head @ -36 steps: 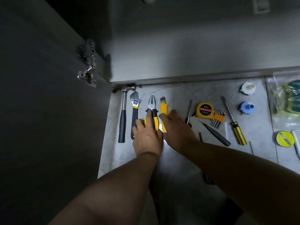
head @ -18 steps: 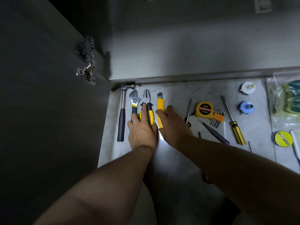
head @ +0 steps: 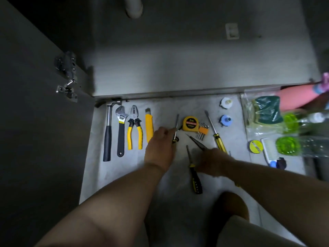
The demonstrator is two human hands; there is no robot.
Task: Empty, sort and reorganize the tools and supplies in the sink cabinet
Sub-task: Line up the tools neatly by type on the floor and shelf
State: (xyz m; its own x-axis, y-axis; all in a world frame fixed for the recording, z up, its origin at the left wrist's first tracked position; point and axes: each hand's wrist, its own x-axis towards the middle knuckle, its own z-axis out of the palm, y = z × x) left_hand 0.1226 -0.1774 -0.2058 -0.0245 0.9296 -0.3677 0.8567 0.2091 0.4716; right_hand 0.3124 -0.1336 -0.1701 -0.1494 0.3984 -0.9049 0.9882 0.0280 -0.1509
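Left hand [head: 160, 145] is pinched on the thin screwdriver [head: 176, 124], which is laid on the floor between utility knife [head: 149, 125] and tape measure [head: 190, 123], shaft pointed away. The right hand [head: 211, 162] is blurred, and its pose cannot be told.

We look down on a pale marbled floor [head: 114, 175], where a bent knee [head: 229, 205] in light shorts [head: 249, 234] fills the lower right; above, a white drain pipe [head: 133, 8] hangs left of 1 small white wall plate [head: 232, 31], dimly lit
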